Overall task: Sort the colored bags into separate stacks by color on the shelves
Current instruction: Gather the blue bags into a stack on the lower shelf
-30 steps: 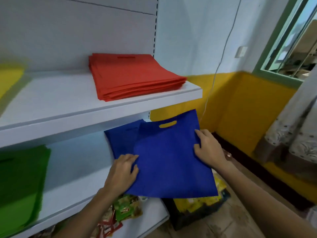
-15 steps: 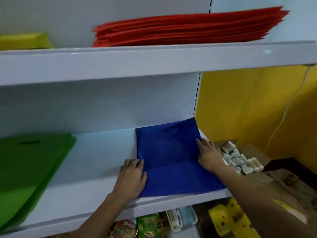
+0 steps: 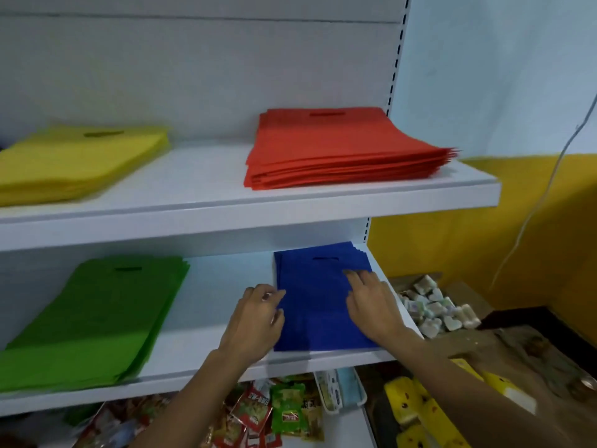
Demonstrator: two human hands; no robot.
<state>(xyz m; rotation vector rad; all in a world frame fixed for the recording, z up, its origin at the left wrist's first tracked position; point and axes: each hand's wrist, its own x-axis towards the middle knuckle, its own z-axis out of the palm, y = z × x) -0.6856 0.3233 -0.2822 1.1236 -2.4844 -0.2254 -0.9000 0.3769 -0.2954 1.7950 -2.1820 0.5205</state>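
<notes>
I judge I'm at the squaring-up step for the blue stack (image 3: 316, 286), which lies flat at the right end of the lower shelf (image 3: 213, 318), handle slot toward the back wall. My right hand (image 3: 371, 305) rests palm-down on top of it, fingers straight and spread, pressing and gripping nothing. My left hand (image 3: 255, 321) sits at the stack's left edge with fingers loosely bent and the tips touching the fabric. I see no pinch there, so I read it as a nudge against the side. The green stack (image 3: 103, 312) is well apart at the left of the same shelf. On the upper shelf (image 3: 206, 176) the yellow stack (image 3: 74, 160) lies at the left and the red stack (image 3: 336, 147) at the right, so all four colours look separated. The back corners of the blue bags fan out slightly. Next I should tap those edges flush, lift both hands without dragging the top bag, and check for any loose bags; none show here.
</notes>
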